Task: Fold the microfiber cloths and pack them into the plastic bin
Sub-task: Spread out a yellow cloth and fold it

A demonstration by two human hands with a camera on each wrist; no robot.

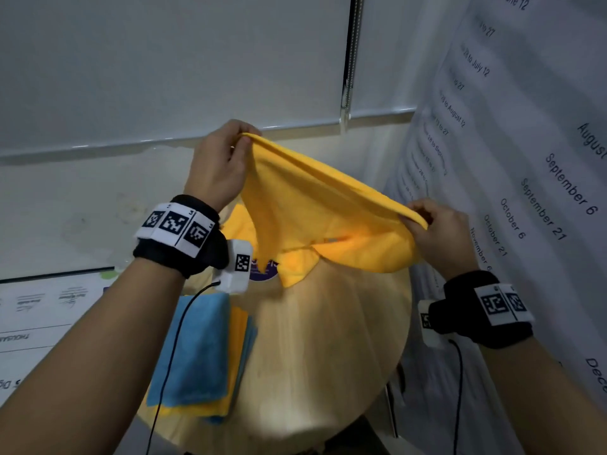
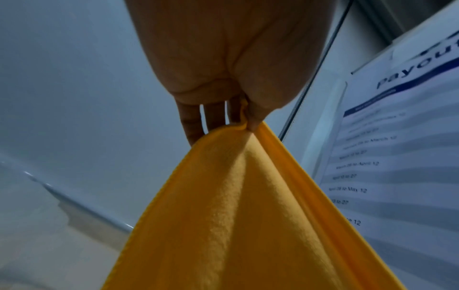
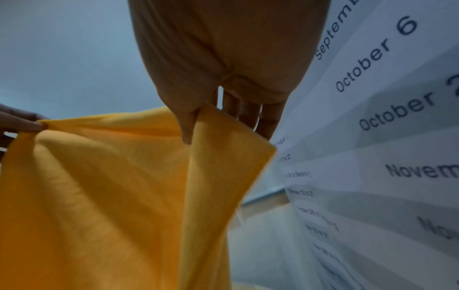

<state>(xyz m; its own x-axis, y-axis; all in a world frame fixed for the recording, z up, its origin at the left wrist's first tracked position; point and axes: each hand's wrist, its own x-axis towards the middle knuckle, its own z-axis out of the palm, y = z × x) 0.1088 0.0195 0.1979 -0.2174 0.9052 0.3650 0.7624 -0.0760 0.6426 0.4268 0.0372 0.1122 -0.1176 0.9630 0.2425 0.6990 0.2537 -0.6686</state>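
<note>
A yellow microfiber cloth (image 1: 322, 211) hangs in the air above the round wooden table (image 1: 328, 339), doubled over along its top edge. My left hand (image 1: 223, 159) pinches its upper left corner (image 2: 242, 121) between thumb and fingers. My right hand (image 1: 437, 224) pinches the opposite corner lower at the right, thumb in front of the fabric (image 3: 223, 149). The cloth's lower edge droops toward the table. A stack of folded blue and yellow cloths (image 1: 200, 353) lies on the table's left side. No plastic bin shows in any view.
A white wall and a roller blind (image 1: 164, 60) stand behind the table. A printed banner with dates (image 1: 525, 159) hangs close on the right. A purple sticker (image 1: 262, 269) peeks out under the hanging cloth. Cables run from both wrist cameras.
</note>
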